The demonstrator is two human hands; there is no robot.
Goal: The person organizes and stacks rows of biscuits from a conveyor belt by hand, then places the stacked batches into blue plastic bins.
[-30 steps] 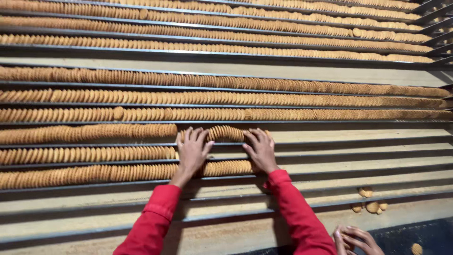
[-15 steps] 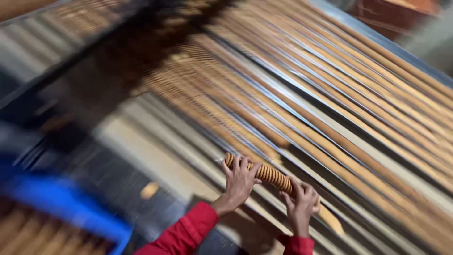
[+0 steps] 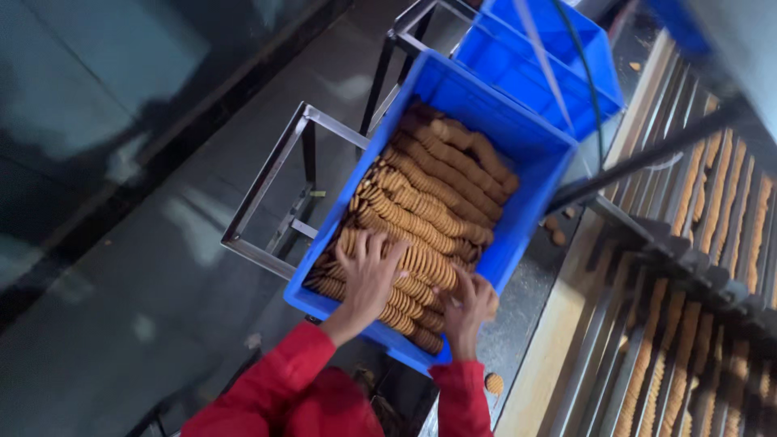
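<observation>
**Biscuit row going into blue crate**

Nearest: both red sleeves (image 3: 299,380) reach over the crate's near corner. Left hand (image 3: 368,271) and right hand (image 3: 471,303) press in from opposite ends of a row of biscuits (image 3: 421,263), fingers spread and curled against the end faces, likely so the edge-stacked discs stay together. The row's long axis runs hand to hand, roughly parallel to the packed rows beyond. The blue crate (image 3: 534,154) sits on a metal stand (image 3: 267,186). A second blue crate (image 3: 558,61) stands beyond it. Conveyor lanes (image 3: 688,324) lie beside the crate's right edge.
</observation>
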